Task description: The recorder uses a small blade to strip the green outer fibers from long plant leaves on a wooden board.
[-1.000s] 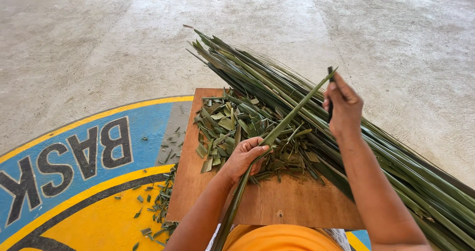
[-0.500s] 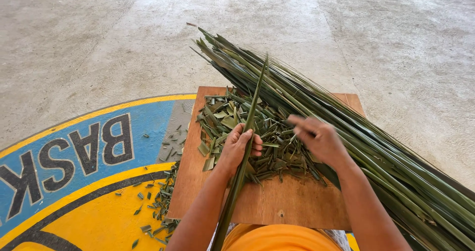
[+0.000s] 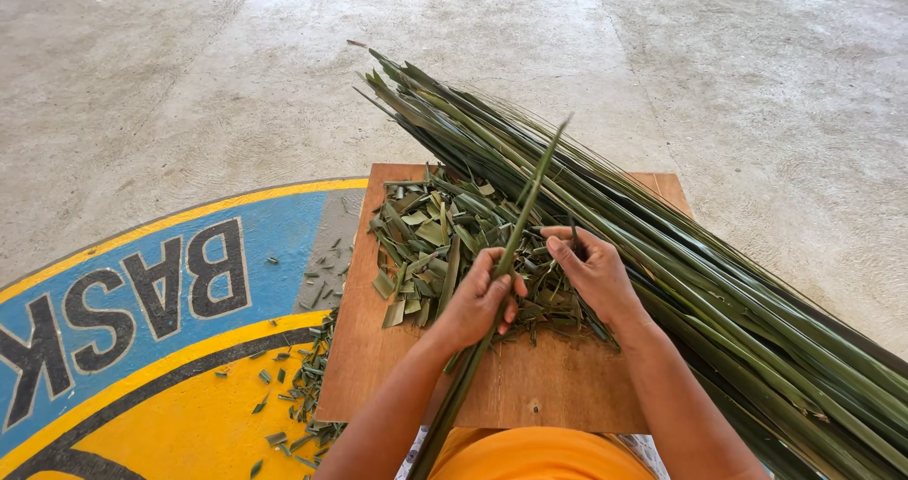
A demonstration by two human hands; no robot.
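At the far left we saw a painted floor emblem in blue and yellow [image 3: 113,348], flecked with small green clippings. Beside it lay a flat brown wooden board [image 3: 378,348], heaped with short cut leaf scraps [image 3: 435,239]. Our left hand [image 3: 478,296] curled its fingers closed around a long narrow green palm leaf strip [image 3: 530,192], which slanted up over the board. Our right hand [image 3: 591,267] hovered just beside, fingers bent, pinching something thin. Rightward stretched a thick bundle of long green palm leaves [image 3: 719,281]; bare rough concrete [image 3: 757,83] lay open beyond.

Outdoor sports court: bare concrete floor [image 3: 189,83], painted court marking [image 3: 142,348].
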